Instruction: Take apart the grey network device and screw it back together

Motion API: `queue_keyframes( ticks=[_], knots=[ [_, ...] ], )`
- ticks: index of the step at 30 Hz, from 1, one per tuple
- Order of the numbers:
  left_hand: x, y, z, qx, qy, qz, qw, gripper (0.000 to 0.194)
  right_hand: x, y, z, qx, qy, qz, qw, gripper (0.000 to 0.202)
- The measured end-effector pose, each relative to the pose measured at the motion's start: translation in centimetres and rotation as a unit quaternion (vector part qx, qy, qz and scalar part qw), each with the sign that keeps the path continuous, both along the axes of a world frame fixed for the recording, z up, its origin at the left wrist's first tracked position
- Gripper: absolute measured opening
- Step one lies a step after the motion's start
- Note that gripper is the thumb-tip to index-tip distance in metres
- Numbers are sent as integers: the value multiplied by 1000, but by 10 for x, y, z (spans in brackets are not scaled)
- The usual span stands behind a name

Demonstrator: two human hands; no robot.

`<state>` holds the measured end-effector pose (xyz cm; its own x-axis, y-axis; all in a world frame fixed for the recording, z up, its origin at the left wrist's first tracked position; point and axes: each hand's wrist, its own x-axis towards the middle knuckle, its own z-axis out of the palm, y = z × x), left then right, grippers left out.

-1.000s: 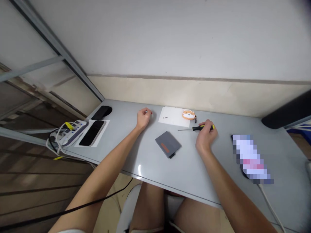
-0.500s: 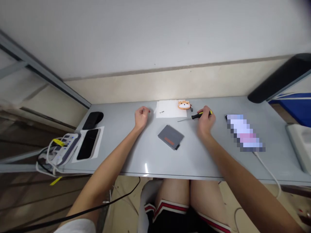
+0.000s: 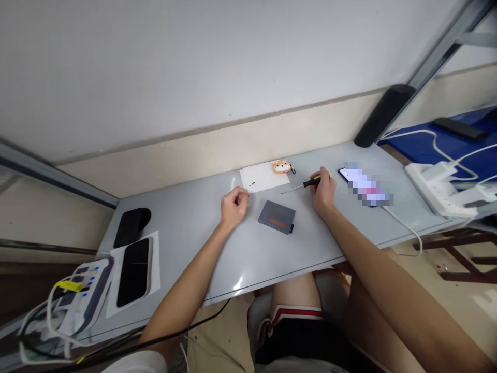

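Note:
My right hand (image 3: 323,191) is wrapped round the black and yellow handle of a screwdriver (image 3: 308,183), whose thin shaft points left over the table. My left hand (image 3: 234,206) is closed with its fingertips pinched, near the lower left corner of a white paper sheet (image 3: 267,181). What the pinch holds, if anything, I cannot make out. Several tiny dark pieces (image 3: 252,184) lie on the sheet. Between my hands a flat grey box (image 3: 277,216) with an orange-red label and a slotted edge lies on the table, touched by neither hand.
An orange animal-face case (image 3: 281,166) sits on the sheet's far edge. At right are a blurred-screen phone (image 3: 365,186) on a cable and a white power strip (image 3: 427,191). On the left lie a black phone (image 3: 134,272), a black object (image 3: 128,228) and another power strip (image 3: 91,290).
The view has turned to the right. My left hand has come closer to the sheet and the grey box, still pinched. My right hand keeps hold of the screwdriver.

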<state>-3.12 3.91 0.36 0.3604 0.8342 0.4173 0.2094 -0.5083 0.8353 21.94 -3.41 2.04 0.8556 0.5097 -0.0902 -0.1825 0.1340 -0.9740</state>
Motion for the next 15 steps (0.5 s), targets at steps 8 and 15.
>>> queue_keyframes(
  ticks=[8,15],
  knots=[
    [6,-17,4,180,149,-175,956,24,7,-29,23,-47,81,125,988,52],
    [8,-13,-2,206,209,-170,941,25,29,-36,41,-158,136,227,951,53]
  ],
)
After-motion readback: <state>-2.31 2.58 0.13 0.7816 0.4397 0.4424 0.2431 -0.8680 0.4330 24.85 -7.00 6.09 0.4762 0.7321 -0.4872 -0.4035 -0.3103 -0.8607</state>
